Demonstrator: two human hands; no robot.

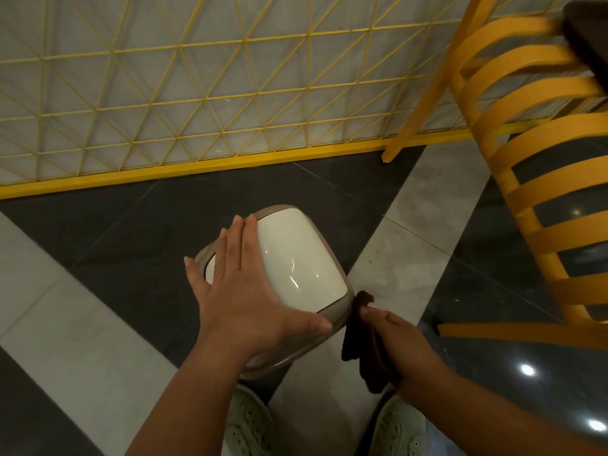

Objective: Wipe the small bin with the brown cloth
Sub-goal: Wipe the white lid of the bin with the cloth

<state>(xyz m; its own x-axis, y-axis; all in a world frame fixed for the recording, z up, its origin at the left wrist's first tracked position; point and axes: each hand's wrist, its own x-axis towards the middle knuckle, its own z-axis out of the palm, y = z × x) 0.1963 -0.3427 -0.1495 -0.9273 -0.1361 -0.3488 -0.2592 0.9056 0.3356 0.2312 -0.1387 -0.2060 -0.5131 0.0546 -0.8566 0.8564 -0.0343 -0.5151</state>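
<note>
A small bin (296,255) with a glossy white lid and a beige rim stands on the floor in front of me. My left hand (240,291) lies flat on the left part of the lid, fingers straight, thumb along the near rim. A brown cloth (357,340) hangs at the bin's right side, touching the rim. My right hand (401,340) grips the cloth, fingers pointing toward the bin's near right corner. The bin's body is hidden under the lid.
A yellow slatted chair (533,205) stands close on the right, with something dark on its top. A yellow wire-grid fence (197,103) runs along the back. My two pale green shoes (250,422) stand just below the bin on the grey and dark tiled floor.
</note>
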